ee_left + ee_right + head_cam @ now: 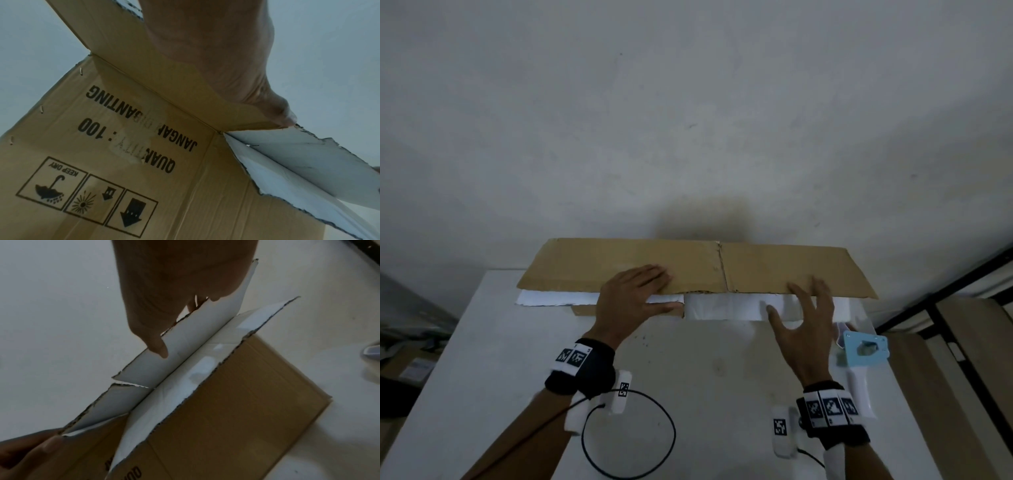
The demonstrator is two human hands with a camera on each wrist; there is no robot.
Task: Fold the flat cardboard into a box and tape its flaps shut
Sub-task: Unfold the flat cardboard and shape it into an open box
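A brown cardboard box [619, 260] stands at the far side of the white table [688, 377], against the wall. Its printed front [123, 146] shows in the left wrist view. My left hand [633, 294] lies flat on the long brown flap, fingers straight, with the thumb along the flap's near edge. My right hand [804, 322] is spread open at the torn white flap [722, 306]. In the right wrist view its thumb tip [160, 352] touches the white flap [185, 345] and the other fingers sit behind it. My left thumb [30, 451] shows at the lower left corner there.
A blue tape dispenser [864, 349] with a white handle lies at the table's right edge, close to my right wrist. A black cable [675, 433] loops on the table near me. The wall [688, 102] stands right behind the box. Brown panels [962, 342] stand to the table's right.
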